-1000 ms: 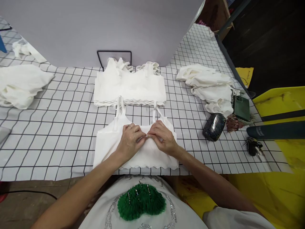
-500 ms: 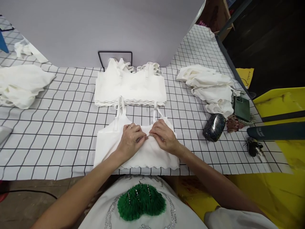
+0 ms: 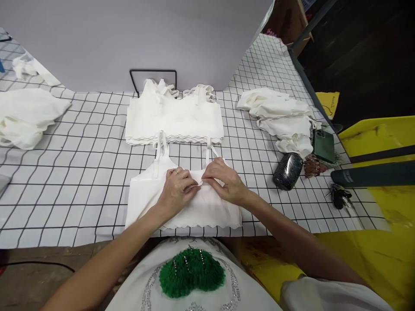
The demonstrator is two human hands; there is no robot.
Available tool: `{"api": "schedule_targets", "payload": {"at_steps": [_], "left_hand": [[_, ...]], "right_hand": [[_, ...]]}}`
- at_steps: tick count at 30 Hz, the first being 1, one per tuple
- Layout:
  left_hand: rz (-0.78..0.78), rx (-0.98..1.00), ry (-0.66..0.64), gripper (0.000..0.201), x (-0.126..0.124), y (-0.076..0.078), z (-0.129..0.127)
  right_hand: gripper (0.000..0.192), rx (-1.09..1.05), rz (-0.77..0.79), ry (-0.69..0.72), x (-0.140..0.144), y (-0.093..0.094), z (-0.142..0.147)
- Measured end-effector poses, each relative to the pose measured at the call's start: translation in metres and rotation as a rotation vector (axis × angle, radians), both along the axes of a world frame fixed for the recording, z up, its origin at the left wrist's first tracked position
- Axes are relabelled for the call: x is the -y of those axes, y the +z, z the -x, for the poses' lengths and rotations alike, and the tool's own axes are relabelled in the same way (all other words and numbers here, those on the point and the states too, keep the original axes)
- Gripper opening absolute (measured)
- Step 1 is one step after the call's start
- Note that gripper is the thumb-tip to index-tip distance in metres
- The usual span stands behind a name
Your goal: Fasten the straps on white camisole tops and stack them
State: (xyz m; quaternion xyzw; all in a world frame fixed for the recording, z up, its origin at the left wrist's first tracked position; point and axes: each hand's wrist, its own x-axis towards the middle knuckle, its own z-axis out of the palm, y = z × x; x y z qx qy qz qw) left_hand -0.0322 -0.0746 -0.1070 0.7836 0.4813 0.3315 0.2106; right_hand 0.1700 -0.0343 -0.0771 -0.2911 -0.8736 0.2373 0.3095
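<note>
A white camisole top (image 3: 201, 214) with thin straps and a scalloped hem lies flat at the table's front edge. My left hand (image 3: 177, 190) pinches its fabric near the middle of the neckline, fingers closed. Close beside it, my right hand (image 3: 223, 181) pinches at the same spot, thumb and index fingertips together. A small raised bit of cloth shows between the two sets of fingertips; any finer item there is too small to make out. Just beyond lies a neat stack of similar white tops (image 3: 175, 116), straps pointing away from me.
Loose white garments lie left (image 3: 29, 114) and right (image 3: 279, 114) on the grid-patterned cloth (image 3: 90, 172). At the right are a dark ribbed object (image 3: 288, 171), a green phone (image 3: 323, 146), keys (image 3: 339, 196) and a dark bottle (image 3: 372, 174). A large grey panel (image 3: 145, 39) stands behind the stack.
My right hand's fingers have shifted slightly and its thumb is straighter. The left hand keeps its pinch. The whole view has moved a little, so the table items appear further left.
</note>
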Motion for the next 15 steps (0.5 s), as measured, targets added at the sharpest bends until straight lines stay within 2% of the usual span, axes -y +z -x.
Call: {"api": "schedule_targets", "payload": {"at_steps": [7,11,15], "left_hand": [[-0.042,0.0,0.001,0.018,0.0,0.0,-0.001],[-0.023,-0.009,0.008,0.014,0.0,0.001,-0.001],[-0.074,0.012,0.008,0.012,0.0,0.001,-0.001]], "right_hand": [[0.014,0.019,-0.011,-0.008,0.009,-0.013,0.009],[0.014,0.017,-0.001,-0.024,0.011,-0.013,0.008],[0.014,-0.009,-0.018,-0.053,0.015,-0.014,0.009]]}}
